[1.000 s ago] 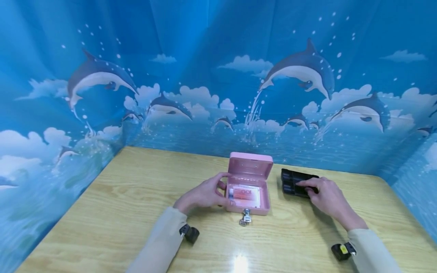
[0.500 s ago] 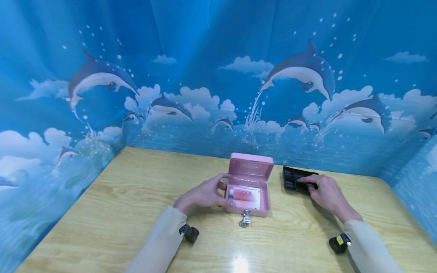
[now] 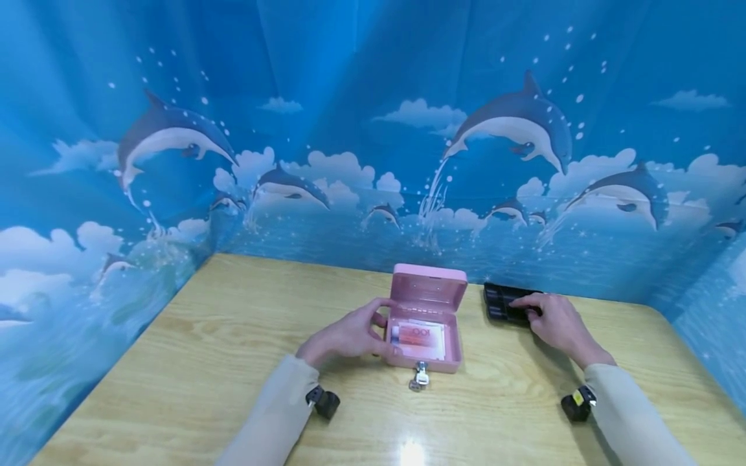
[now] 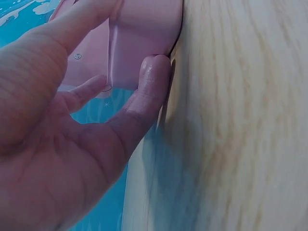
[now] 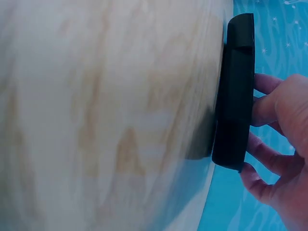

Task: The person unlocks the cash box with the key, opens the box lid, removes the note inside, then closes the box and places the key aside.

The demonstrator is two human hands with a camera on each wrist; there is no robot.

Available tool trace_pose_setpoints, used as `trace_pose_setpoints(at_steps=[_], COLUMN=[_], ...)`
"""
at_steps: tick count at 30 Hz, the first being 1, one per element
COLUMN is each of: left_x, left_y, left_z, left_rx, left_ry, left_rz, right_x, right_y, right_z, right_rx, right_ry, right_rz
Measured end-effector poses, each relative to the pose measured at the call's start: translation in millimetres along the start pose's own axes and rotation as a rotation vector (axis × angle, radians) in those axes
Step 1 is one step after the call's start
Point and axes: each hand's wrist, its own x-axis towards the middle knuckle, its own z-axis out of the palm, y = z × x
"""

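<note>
A pink metal cash box (image 3: pixel 452 343) stands on the table with its lid (image 3: pixel 434 290) raised. Inside it lies a reddish banknote (image 3: pixel 422 336) marked 100. My left hand (image 3: pixel 353 330) grips the box's left end, thumb at the front and other fingers towards the back; the left wrist view shows the fingers against the pink wall (image 4: pixel 144 33). To the right of the box, a black compartment tray (image 3: pixel 498 304) is at the table's back edge. My right hand (image 3: pixel 558 323) pinches its middle, and the right wrist view shows the tray's side (image 5: pixel 235 101) close to the tabletop.
From the box's front lock hangs a silver key (image 3: pixel 421 375) with a second one on a ring. A blue dolphin curtain (image 3: pixel 350 162) stands behind the wooden table (image 3: pixel 221 362). Each wrist carries a small black camera (image 3: pixel 326 404).
My right hand has shifted the black tray slightly back and to the right, and it looks lower. The left hand keeps its place on the cash box.
</note>
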Motion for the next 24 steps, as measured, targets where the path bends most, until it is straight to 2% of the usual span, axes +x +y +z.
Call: trace_pose_setpoints(at_steps=[6, 13, 17, 24], left_x=[-0.9, -2.8, -2.5, -0.5], left_y=[-1.8, -3.5, -2.8, -2.6], left_z=[1.2, 1.4, 1.8, 2.8], left_rx=[0.005, -0.008, 0.007, 0.028], left_ry=[0.0, 0.014, 0.021, 0.033], left_rz=[0.029, 0.044, 0.031, 0.015], right_x=[2, 3, -1, -11], right_y=[5, 1, -5, -22], right_z=[0, -5, -7, -4], right_rx=[0.019, 0.053, 0.054, 0.035], right_ry=[-0.038, -0.051, -0.018, 0.072], right_rz=[0.014, 0.018, 0.033, -0.011])
